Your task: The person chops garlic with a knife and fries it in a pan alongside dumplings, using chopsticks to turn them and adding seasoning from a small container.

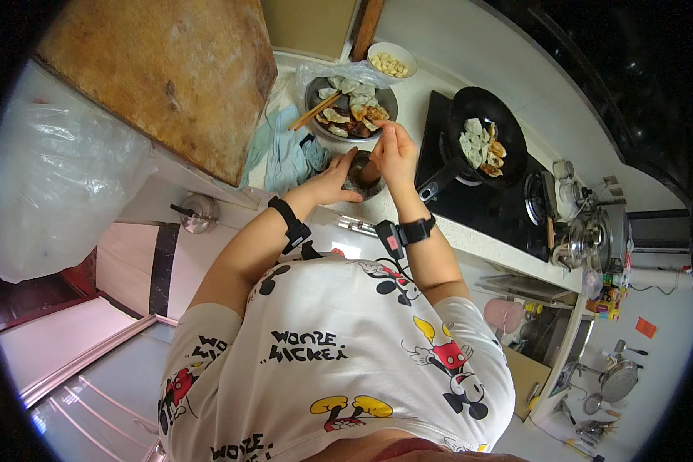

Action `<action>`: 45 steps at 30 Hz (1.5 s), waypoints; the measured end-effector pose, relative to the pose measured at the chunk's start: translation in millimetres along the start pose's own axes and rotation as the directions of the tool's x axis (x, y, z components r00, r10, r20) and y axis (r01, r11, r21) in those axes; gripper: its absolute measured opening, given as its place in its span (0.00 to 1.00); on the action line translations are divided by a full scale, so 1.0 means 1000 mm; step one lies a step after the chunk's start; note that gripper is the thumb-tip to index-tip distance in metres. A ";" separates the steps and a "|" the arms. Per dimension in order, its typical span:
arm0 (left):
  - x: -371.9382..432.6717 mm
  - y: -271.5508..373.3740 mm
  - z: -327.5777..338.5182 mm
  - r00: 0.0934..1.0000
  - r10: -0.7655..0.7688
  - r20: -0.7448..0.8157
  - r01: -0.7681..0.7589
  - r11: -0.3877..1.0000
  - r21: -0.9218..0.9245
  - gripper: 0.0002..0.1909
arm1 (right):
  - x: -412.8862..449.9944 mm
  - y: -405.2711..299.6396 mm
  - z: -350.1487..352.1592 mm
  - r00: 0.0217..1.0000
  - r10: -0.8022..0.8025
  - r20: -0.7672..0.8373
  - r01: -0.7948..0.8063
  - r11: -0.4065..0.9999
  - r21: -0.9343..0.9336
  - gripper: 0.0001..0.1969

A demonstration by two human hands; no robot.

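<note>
A dark stone mortar (pixel 374 191) stands near the counter's front edge. My left hand (pixel 334 182) steadies it, fingers and thumb spread around its left side. My right hand (pixel 397 151) is closed in a fist around a pestle (pixel 371 172), whose lower end is down inside the mortar. What lies in the bottom of the mortar is too dark to tell. Just behind the mortar sits a round metal plate (pixel 355 138) of dumplings, some pale and some browned. A pair of wooden chopsticks (pixel 317 111) rests across its left side.
Left of the mortar lie crumpled light-blue cloths (pixel 291 156) and a large wooden board (pixel 167 75). A white bowl (pixel 407 56) of pale peeled pieces, seemingly garlic, stands behind the plate. On the black gas hob (pixel 439 138) at right, a wok (pixel 511 110) holds more dumplings, its handle pointing forward.
</note>
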State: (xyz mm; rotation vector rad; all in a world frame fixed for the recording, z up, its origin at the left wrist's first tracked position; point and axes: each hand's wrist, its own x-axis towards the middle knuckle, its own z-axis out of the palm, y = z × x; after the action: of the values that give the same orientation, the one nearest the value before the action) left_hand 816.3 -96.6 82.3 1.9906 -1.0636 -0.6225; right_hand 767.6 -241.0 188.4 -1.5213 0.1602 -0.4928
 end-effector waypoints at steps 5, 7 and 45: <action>0.000 -0.007 0.001 0.999 0.040 -0.029 -0.040 0.999 -0.010 0.61 | -0.009 -0.028 0.009 0.991 -0.137 0.007 0.137 0.990 -0.017 0.14; 0.005 -0.010 0.002 0.997 0.065 -0.031 -0.064 0.998 0.007 0.61 | -0.012 0.005 0.011 0.982 -0.176 0.067 0.186 0.963 -0.195 0.14; 0.003 -0.007 0.003 1.000 0.011 0.020 -0.012 1.000 0.019 0.60 | -0.008 0.017 0.011 0.994 -0.080 0.075 0.085 0.994 -0.065 0.14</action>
State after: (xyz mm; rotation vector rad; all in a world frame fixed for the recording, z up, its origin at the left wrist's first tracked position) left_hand 818.6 -98.4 74.9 1.9977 -1.0958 -0.6289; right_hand 768.1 -228.2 171.1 -1.6154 0.0585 -0.5020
